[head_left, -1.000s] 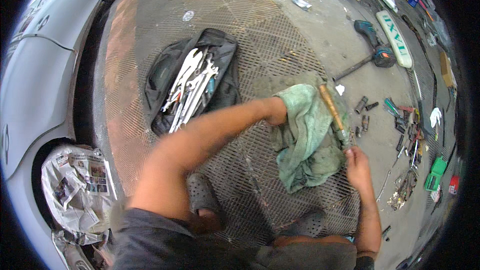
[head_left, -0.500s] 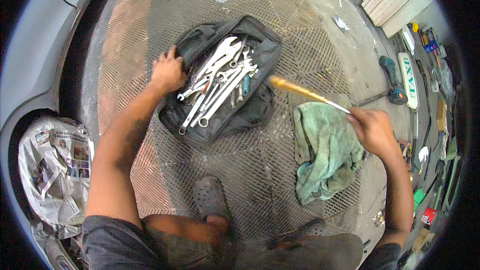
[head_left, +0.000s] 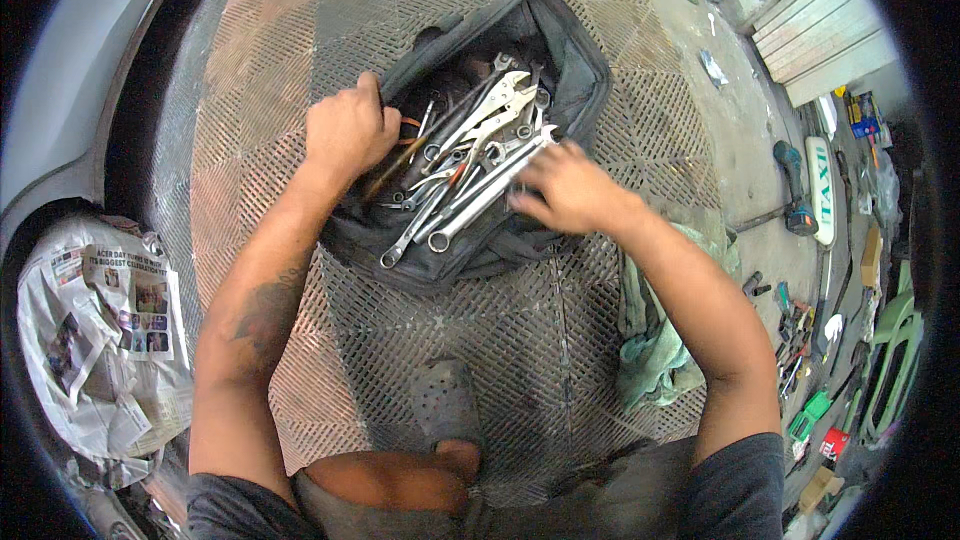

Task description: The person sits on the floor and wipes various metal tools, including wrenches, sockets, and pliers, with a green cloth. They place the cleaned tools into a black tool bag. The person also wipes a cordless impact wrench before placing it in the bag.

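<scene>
A black fabric tool bag (head_left: 585, 65) lies open on the floor mat in front of me. My left hand (head_left: 352, 130) is closed on its left rim, pulling the side up. Inside are several wrenches (head_left: 470, 202), a pair of locking pliers (head_left: 500, 110) and dark, long-shafted tools at the left, partly shadowed. Over the right side of the bag, my right hand (head_left: 578, 188) has its thumb and fingers apart, close to the upper end of a large wrench. Those fingers are slightly blurred, and I see no tool held in them.
A green cloth (head_left: 655, 360) lies right of the bag, partly behind my right forearm. Farther right are a cordless drill (head_left: 795, 190), a white sign (head_left: 822, 190) and scattered tools. A grey car (head_left: 60, 120) stands at the left, above newspaper-covered material (head_left: 100, 340). My shoe (head_left: 445, 400) is near.
My right hand has moved left from above the cloth to the bag; the yellow-handled tool it held is no longer visible in it. My left hand now grips the rim, and the bag is wider open.
</scene>
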A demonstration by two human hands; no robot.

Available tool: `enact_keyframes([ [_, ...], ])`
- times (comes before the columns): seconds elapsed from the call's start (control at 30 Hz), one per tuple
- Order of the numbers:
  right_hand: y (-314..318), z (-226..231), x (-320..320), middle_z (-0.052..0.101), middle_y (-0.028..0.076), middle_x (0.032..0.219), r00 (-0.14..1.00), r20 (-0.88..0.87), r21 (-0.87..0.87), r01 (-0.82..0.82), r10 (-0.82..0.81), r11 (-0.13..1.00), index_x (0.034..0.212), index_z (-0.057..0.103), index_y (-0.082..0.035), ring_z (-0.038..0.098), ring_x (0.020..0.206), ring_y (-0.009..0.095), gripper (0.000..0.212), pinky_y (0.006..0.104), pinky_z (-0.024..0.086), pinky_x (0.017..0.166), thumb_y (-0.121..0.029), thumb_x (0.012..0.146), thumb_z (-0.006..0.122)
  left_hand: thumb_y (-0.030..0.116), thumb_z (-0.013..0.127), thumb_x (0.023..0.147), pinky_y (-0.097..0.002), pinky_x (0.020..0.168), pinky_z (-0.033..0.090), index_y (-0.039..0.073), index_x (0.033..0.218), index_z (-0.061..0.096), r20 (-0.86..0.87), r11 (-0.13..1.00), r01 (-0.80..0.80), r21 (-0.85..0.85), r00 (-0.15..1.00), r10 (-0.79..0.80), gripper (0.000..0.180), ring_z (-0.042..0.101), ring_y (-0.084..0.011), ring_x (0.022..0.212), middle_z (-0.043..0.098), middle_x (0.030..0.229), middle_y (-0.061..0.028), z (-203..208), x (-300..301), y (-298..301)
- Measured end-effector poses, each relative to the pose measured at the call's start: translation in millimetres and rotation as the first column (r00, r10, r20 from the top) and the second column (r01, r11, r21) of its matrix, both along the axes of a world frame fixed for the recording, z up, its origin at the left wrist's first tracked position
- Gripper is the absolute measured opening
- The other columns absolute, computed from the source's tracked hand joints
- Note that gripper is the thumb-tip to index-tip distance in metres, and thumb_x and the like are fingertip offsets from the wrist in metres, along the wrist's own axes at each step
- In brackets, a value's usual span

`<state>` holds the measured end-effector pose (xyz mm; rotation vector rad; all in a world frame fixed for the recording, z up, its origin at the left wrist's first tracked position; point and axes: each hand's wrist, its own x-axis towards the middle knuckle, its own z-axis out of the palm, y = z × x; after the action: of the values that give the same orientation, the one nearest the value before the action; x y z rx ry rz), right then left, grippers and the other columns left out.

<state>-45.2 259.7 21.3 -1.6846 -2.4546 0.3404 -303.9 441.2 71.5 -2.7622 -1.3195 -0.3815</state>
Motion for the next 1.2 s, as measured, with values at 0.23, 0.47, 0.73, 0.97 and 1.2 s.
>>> enact_keyframes([
  [0.23, -38.3, -11.3, 12.2, 0.061, 0.009, 0.102, 0.99, 0.136, -0.13, -0.028, 0.046, 0.991, 0.096, 0.063, -0.009, 0.055, 0.106, 0.033, 0.041, 0.0511, 0.036, 0.104, -0.043, 0.075, 0.075, 0.036, 0.07, 0.081, -0.0498, 0.07, 0.055, 0.003, 0.088, 0.067, -0.107, 0.973, 0.089, -0.212, 0.988, -0.114, 0.034, 0.07, -0.0374, 0.078, 0.07, 0.082, -0.0203, 14.3, 12.1, -15.9],
  [0.47, 2.8, 151.5, 33.2, 0.057, 0.007, 0.086, 0.929, 0.318, 0.346, -0.302, 0.192, 0.888, 0.088, 0.055, -0.011, 0.059, 0.083, 0.027, 0.042, 0.0442, 0.046, 0.079, -0.04, 0.067, 0.076, 0.036, 0.071, 0.081, -0.0491, 0.072, 0.055, 0.01, 0.096, 0.076, 0.227, 0.999, -0.029, 0.025, 0.974, 0.023, 0.03, 0.07, -0.0362, 0.083, 0.071, 0.084, -0.0176, 100.7, 8.1, 33.0],
  [0.73, -34.6, 132.6, 16.7, 0.058, 0.009, 0.074, 0.906, 0.324, -0.295, -0.177, 0.273, 0.939, 0.08, 0.06, -0.01, 0.063, 0.077, 0.029, 0.034, 0.0436, 0.048, 0.077, -0.041, 0.074, 0.074, 0.03, 0.07, 0.077, -0.0492, 0.077, 0.055, 0.01, 0.093, 0.074, 0.164, 0.988, 0.041, -0.15, 0.986, -0.016, 0.026, 0.069, -0.0383, 0.086, 0.071, 0.09, -0.0191, 60.9, 46.2, 6.4],
  [0.97, -105.5, 98.4, 45.4, 0.06, 0.014, 0.113, 0.994, 0.077, 0.025, -0.079, 0.077, 0.997, 0.124, 0.058, -0.006, 0.056, 0.113, 0.033, 0.056, 0.0445, 0.046, 0.096, -0.028, 0.075, 0.075, 0.037, 0.073, 0.08, -0.0465, 0.082, 0.053, 0.009, 0.103, 0.074, -0.101, 0.961, -0.048, -0.271, 0.995, 0.021, 0.036, 0.069, -0.0369, 0.093, 0.072, 0.096, -0.0182, 53.2, 68.4, 1.2],
  [1.2, -209.5, 135.1, 130.3, 0.061, 0.018, 0.117, 0.949, 0.195, -0.274, 0.297, -0.249, 0.915, 0.14, 0.049, -0.01, 0.065, 0.099, 0.039, 0.064, 0.0499, 0.053, 0.086, -0.03, 0.083, 0.072, 0.047, 0.075, 0.08, -0.0476, 0.083, 0.052, 0.003, 0.105, 0.066, -0.298, 0.996, -0.04, -0.08, 0.955, 0.014, 0.051, 0.066, -0.0371, 0.097, 0.069, 0.1, -0.0197, 1.7, 64.3, -14.5],
])
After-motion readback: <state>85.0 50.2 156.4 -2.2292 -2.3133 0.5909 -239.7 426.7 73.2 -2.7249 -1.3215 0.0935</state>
